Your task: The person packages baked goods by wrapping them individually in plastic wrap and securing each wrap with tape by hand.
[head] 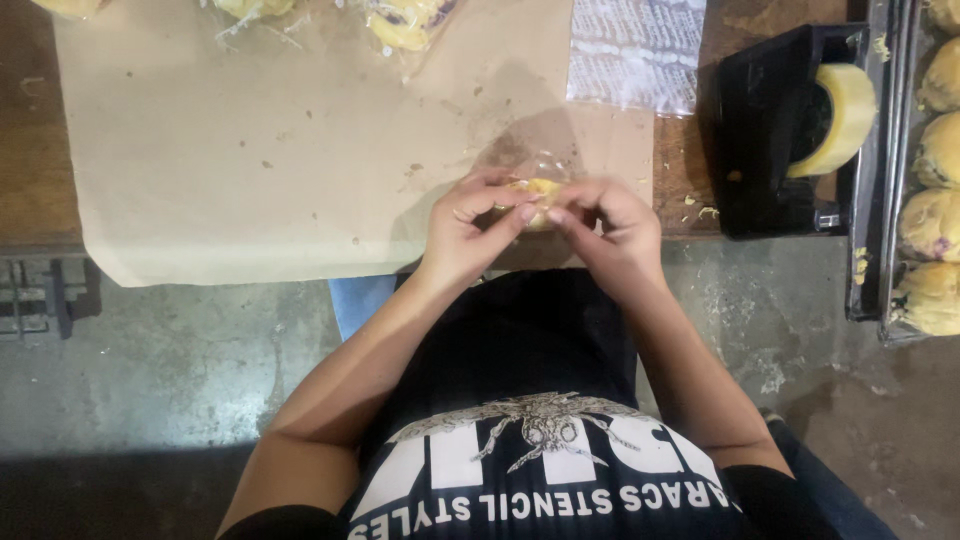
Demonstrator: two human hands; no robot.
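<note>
Both hands pinch one small yellow bun (541,190) inside a clear plastic bag (530,160). The left hand (470,225) and the right hand (610,225) have their fingers closed on it, just over the near edge of the brown paper (250,150). More bagged buns (400,20) lie at the far edge. A black tape holder (790,130) sits to the right. Beside it, a tray (870,200) holds a row of yellow buns (935,220).

a small bakery packing bench — bun trays (893,170), tape dispenser (790,130), brown paper (250,150).
</note>
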